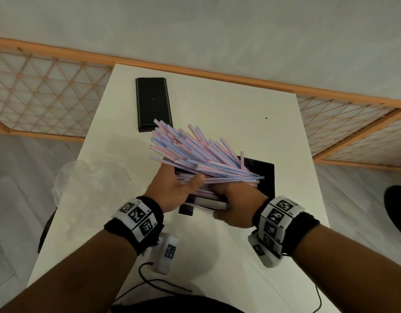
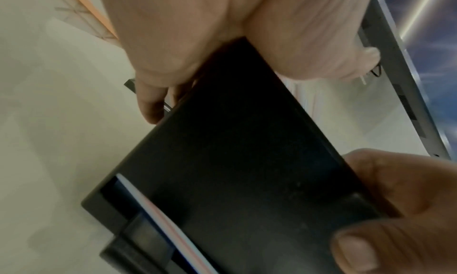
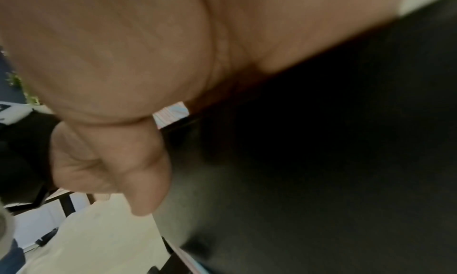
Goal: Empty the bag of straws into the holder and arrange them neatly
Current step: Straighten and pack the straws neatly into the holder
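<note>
A black rectangular straw holder (image 1: 263,175) is held between both hands over the white table (image 1: 217,105). Several pink-and-blue striped straws (image 1: 195,150) fan out of it untidily toward the far left. My left hand (image 1: 180,188) grips the holder's left side, thumb lying across the straws and fingers (image 2: 150,106) wrapped round the far edge. My right hand (image 1: 232,205) grips the near right end, thumb (image 2: 395,209) on the black holder (image 2: 235,160). One straw (image 2: 153,205) shows through a slot. The right wrist view shows my palm against the holder (image 3: 321,160) and some straw ends (image 3: 170,114).
A flat black lid (image 1: 153,103) lies at the far left of the table. A crumpled clear plastic bag (image 1: 82,177) sits at the table's left edge. A wooden lattice screen (image 1: 48,91) stands behind the table. A black cable (image 1: 154,283) trails near the front edge.
</note>
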Available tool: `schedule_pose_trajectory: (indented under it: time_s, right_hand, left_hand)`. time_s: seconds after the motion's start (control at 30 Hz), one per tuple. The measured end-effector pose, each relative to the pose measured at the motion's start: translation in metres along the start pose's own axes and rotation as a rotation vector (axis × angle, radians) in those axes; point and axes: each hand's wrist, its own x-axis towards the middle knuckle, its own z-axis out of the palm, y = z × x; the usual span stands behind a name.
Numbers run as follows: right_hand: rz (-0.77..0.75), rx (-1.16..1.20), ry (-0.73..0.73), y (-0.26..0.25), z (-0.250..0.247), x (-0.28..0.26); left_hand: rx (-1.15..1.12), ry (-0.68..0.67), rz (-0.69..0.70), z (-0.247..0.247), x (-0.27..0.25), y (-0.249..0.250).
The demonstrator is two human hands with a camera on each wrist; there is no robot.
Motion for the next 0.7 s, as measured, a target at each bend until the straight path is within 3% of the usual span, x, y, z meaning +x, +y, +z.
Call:
schedule_pose_trajectory:
  time_s: [0.17, 0.3, 0.5, 0.63, 0.7]
  right_hand:
    - [0.067, -0.102, -0.046, -0.003, 0.005, 0.017]
    - [0.078, -0.055, -0.116, -0.005, 0.003, 0.018]
    - [0.041, 0.019, -0.091, -0.004, 0.004, 0.012]
    - [0.017, 0.03, -0.117, -0.001, -0.001, 0.011]
    - [0.01, 0.015, -0.113, -0.004, -0.003, 0.01]
  left_hand:
    - [-0.001, -0.027, 0.021, -0.003, 0.0, -0.001]
    - [-0.007, -0.039, -0.017, -0.003, 0.0, -0.009]
    - [-0.056, -0.07, -0.013, -0.004, -0.002, -0.014]
    - [-0.001, -0.187, -0.031, -0.012, -0.005, -0.005]
    - [0.139, -0.262, -0.046, -0.022, -0.007, 0.011]
